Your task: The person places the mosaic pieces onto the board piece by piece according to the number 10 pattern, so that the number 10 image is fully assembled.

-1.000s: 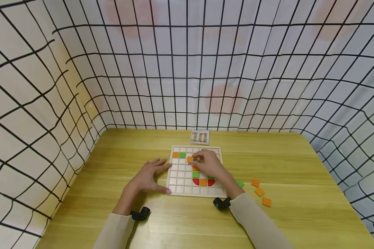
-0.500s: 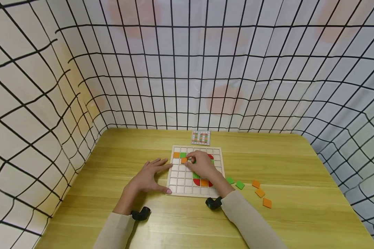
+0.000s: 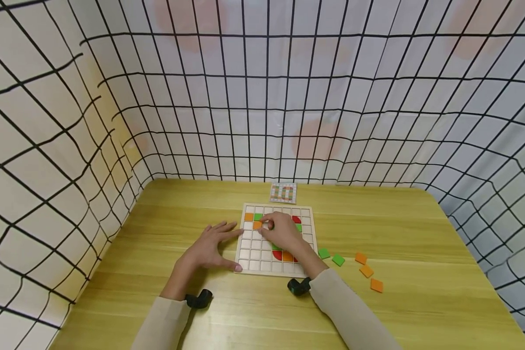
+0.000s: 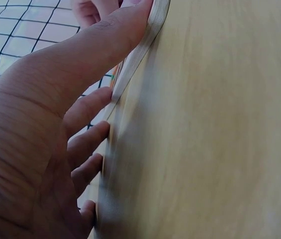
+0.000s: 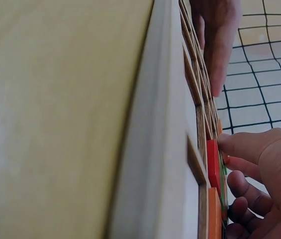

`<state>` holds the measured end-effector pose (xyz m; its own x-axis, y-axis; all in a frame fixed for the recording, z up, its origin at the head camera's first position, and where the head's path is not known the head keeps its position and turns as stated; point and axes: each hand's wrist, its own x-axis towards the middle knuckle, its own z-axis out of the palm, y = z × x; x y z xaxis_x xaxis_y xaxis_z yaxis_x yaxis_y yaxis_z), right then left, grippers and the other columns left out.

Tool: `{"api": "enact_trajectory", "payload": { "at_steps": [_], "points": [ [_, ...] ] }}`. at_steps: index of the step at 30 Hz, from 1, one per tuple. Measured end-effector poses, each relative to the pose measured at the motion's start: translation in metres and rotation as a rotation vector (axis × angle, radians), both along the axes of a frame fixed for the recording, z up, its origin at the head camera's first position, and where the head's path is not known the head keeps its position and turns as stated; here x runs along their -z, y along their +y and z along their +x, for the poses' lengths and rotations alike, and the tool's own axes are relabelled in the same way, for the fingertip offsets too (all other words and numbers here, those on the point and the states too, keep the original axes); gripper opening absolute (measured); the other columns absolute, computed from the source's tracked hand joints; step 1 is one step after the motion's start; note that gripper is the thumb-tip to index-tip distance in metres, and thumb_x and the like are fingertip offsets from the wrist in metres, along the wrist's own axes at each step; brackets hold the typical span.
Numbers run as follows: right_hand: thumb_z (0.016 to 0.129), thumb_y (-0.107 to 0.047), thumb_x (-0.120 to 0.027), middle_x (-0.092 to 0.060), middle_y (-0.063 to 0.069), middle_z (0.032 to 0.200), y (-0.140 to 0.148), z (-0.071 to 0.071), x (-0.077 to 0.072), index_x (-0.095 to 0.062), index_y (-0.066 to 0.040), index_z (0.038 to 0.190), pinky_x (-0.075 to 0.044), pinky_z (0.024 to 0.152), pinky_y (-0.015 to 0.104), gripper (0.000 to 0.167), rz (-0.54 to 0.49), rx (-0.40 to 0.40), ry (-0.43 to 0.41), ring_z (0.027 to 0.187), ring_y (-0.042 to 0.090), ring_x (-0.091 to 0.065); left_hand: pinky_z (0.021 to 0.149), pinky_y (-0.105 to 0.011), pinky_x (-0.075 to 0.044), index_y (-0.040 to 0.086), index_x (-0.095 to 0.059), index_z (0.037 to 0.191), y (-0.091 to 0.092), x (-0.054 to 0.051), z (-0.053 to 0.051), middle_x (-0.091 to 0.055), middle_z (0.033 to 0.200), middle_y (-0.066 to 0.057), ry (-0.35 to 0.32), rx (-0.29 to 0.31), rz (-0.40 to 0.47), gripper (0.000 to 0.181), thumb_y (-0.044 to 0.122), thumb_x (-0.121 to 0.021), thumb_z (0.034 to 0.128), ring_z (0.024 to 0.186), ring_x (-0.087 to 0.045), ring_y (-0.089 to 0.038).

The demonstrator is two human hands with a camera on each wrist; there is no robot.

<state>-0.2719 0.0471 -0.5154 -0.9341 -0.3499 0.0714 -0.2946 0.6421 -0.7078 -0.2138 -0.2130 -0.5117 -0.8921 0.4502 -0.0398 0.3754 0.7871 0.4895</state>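
Note:
A pale wooden grid board [image 3: 249, 265] lies on the table. My left hand [image 3: 207, 249] rests at its left side, fingers spread, with the thumb at the near left corner and a fingertip at the left edge. Over the board, my right hand [image 3: 284, 232] pinches a square orange tile [image 3: 257, 225] between thumb and index finger. That tile sits just below a green tile [image 3: 258, 217], which has another orange tile [image 3: 249, 217] to its left. Red rounded tiles [image 3: 277, 255] and more squares lie in other cells. The right hand hides part of the board.
Loose green tiles [image 3: 338, 260] and orange tiles [image 3: 366, 271] lie right of the board. A small pattern card [image 3: 283, 193] lies behind it. Black grid netting [image 3: 267, 131] over white cloth surrounds the table [image 3: 420, 291] at the back and sides.
My right hand has moved left with the orange tile, from the middle columns to the cell below the green tile, then nearly stopped. The left hand has stayed at the board's edge.

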Motion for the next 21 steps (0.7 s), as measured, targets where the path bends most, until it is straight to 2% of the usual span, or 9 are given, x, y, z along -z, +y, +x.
{"api": "enact_trajectory", "payload": {
  "at_steps": [9,15,21],
  "points": [
    [0.093,-0.029,-0.077,-0.058,-0.002,0.079,0.005,0.0,0.004,-0.077,-0.016,0.115,-0.04,0.06,0.028,0.026,-0.019,-0.004,-0.005,0.063,0.014,-0.046,0.126,-0.069,-0.009,0.031,-0.049,0.154,0.001,0.0,-0.001,-0.033,0.169,-0.005,-0.006,0.002,0.007,0.104,0.071,-0.085,0.0657,0.159,-0.02,-0.037],
    [0.094,-0.028,-0.077,-0.059,-0.003,0.082,0.019,0.005,0.002,-0.075,-0.013,0.119,-0.043,0.069,0.031,0.029,-0.052,-0.006,-0.009,0.068,0.015,-0.047,0.125,-0.071,-0.01,0.031,-0.049,0.154,0.001,0.002,-0.003,-0.033,0.169,-0.006,0.001,0.01,0.001,0.105,0.073,-0.085,0.0652,0.158,-0.021,-0.038],
    [0.094,-0.025,-0.078,-0.062,-0.004,0.087,0.042,0.007,-0.001,-0.076,-0.012,0.12,-0.042,0.064,0.028,0.03,-0.101,0.0,0.0,0.068,0.015,-0.048,0.124,-0.071,-0.009,0.03,-0.049,0.154,0.0,0.002,-0.002,-0.032,0.169,-0.006,0.002,0.011,0.008,0.106,0.072,-0.086,0.0647,0.159,-0.021,-0.039]
  ]
}}
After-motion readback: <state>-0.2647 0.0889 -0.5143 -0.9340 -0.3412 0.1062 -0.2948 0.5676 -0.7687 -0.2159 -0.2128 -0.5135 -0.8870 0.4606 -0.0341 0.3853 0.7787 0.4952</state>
